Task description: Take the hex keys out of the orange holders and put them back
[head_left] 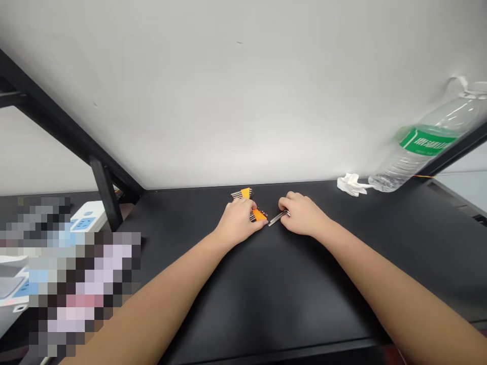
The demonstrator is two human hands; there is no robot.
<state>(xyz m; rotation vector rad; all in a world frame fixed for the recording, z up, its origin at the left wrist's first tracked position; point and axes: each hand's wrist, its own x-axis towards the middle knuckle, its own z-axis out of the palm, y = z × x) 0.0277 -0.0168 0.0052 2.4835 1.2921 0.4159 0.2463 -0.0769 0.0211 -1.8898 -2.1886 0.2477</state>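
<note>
A black tabletop (258,284) is running back to a pale wall (236,101), its far edge meeting the wall and its near edge crossing the lower part of the view. A black metal frame (102,187) is slanting along the left side, with a white power strip (88,219) lying beyond it. On the right, a clear bottle with a green label (428,140) is standing near the wall, a crumpled tissue (352,184) lying just beside its base. Dark surface is stretching between the forearms and outward from both hands. Near the back, the left hand (238,220) is pinching an orange holder (259,215) of metal rods, another orange piece (246,193) showing behind its fingers; the right hand (302,213) is gripping loose metal rods (277,218).
</note>
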